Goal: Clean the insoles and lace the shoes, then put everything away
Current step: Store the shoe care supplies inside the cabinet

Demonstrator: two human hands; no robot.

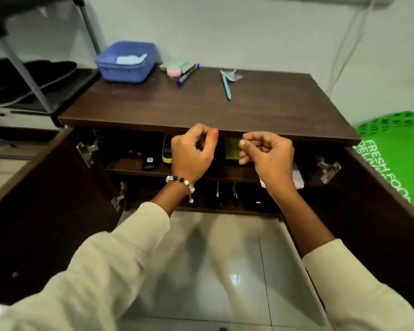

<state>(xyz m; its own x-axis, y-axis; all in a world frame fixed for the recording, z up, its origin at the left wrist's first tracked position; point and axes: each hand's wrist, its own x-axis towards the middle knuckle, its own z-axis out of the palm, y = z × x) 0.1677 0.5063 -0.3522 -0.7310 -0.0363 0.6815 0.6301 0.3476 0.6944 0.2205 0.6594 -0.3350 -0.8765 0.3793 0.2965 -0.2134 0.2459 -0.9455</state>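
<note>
A low cabinet of dark brown wood-grain laminate (pixel 201 108) fills the middle of the view, its flat top matte and its two doors swung wide to either side, with metal hinges showing at the inner corners. Beneath it lies a floor of glossy pale tiles (pixel 237 271) that throws back soft glare. Cream knitted sleeves cover both forearms, cut off by the lower edge. To the right, a bright green plastic crate with white lettering (pixel 397 161) is partly cut off by the frame. At the far left corner of the top sits a blue rounded plastic tub (pixel 127 62) with something pale inside. On the left, a dark rack holds black shoes (pixel 29 77), blurred and hard to make out. The left hand (pixel 191 151), with a bracelet of white and black beads (pixel 181 182) on its wrist, is raised before the upper shelf with fingers curled in and thumb meeting them; whether it pinches anything cannot be told. The right hand (pixel 268 156) is likewise curled loosely, thumb toward fingertips, and any held thing is too small to see. Behind the hands, the shelves hold dark, shadowed items that stay indistinct, apart from a yellow-edged object (pixel 167 152) and an olive square (pixel 233 151). On the top lie a light blue pen (pixel 226 87), a blue marker (pixel 187 76), a small round pink container (pixel 174 71) and crumpled silvery foil (pixel 232 75).
</note>
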